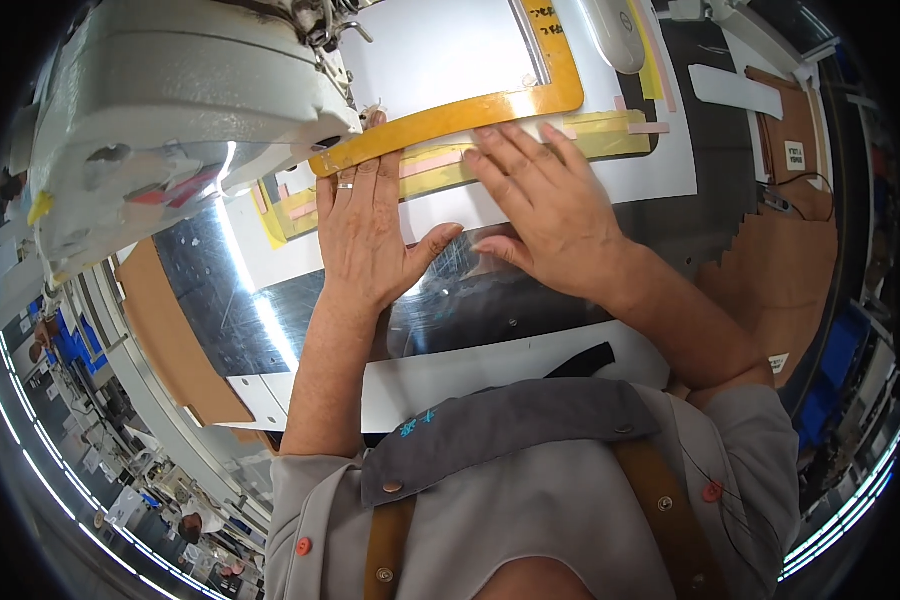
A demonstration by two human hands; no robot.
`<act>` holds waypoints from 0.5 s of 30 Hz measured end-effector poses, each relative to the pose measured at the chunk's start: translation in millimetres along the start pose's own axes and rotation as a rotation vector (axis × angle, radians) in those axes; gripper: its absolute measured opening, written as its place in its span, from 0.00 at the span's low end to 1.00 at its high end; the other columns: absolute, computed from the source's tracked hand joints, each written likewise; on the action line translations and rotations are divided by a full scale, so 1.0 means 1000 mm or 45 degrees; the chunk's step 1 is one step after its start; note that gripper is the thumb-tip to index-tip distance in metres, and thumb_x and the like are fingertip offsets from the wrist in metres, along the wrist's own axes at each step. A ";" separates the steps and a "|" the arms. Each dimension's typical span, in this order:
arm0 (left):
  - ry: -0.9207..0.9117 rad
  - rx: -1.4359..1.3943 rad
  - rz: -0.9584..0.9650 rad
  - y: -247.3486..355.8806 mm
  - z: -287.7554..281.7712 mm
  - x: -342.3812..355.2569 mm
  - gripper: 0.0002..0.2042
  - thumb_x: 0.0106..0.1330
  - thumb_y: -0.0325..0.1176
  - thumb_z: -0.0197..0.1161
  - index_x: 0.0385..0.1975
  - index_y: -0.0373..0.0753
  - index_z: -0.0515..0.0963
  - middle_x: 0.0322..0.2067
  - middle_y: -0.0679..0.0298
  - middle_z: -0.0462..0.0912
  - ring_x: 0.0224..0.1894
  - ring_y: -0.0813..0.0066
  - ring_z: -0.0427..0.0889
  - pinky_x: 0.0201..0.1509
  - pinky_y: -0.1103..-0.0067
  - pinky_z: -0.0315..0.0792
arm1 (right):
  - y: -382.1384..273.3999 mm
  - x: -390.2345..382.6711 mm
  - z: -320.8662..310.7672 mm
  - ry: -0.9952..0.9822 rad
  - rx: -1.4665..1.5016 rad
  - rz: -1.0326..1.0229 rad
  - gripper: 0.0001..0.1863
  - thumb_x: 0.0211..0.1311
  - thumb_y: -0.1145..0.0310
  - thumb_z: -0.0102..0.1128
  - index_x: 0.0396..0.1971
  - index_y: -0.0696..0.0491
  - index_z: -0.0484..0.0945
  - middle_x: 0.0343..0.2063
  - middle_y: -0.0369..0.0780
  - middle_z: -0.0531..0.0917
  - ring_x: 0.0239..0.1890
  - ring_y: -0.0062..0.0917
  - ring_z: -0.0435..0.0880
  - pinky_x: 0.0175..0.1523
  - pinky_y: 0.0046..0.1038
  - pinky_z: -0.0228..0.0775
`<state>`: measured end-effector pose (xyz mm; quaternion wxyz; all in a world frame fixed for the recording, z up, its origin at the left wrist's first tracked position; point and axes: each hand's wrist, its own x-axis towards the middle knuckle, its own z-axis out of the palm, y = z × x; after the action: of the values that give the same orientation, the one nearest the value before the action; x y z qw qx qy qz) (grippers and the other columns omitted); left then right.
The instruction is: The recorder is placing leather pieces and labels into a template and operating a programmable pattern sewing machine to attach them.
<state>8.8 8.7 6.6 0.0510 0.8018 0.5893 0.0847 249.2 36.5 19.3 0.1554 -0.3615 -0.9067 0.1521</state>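
My left hand (365, 235) lies flat, thumb spread, with its fingertips at the lower edge of a yellow-orange frame (440, 125), just beside the sewing machine's head (180, 110). My right hand (550, 205) rests open, fingers spread, at the frame's lower edge and over a translucent yellow strip (610, 145) with pink tape pieces. These lie on white sheets (665, 175) over a dark, shiny metal surface (200, 280). The machine's needle area is partly hidden beside my left fingertips.
A pale handheld device (615, 30) lies at the back right. Brown boards (790, 280) with a cable and small metal tool border the right side, and brown board (170, 340) the left. A white panel (440, 370) runs along the near edge. Other machines show far left.
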 end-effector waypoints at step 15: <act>-0.072 0.043 -0.084 -0.003 -0.006 -0.013 0.50 0.66 0.74 0.45 0.73 0.33 0.60 0.71 0.44 0.65 0.76 0.49 0.59 0.78 0.51 0.38 | 0.021 0.005 0.002 -0.062 -0.100 0.118 0.45 0.63 0.36 0.60 0.69 0.55 0.66 0.64 0.45 0.72 0.72 0.36 0.65 0.78 0.58 0.38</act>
<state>1.0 -2.4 11.4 0.0567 0.7847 0.6152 0.0503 258.1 54.5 10.4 0.1117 -0.4051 -0.8978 0.1322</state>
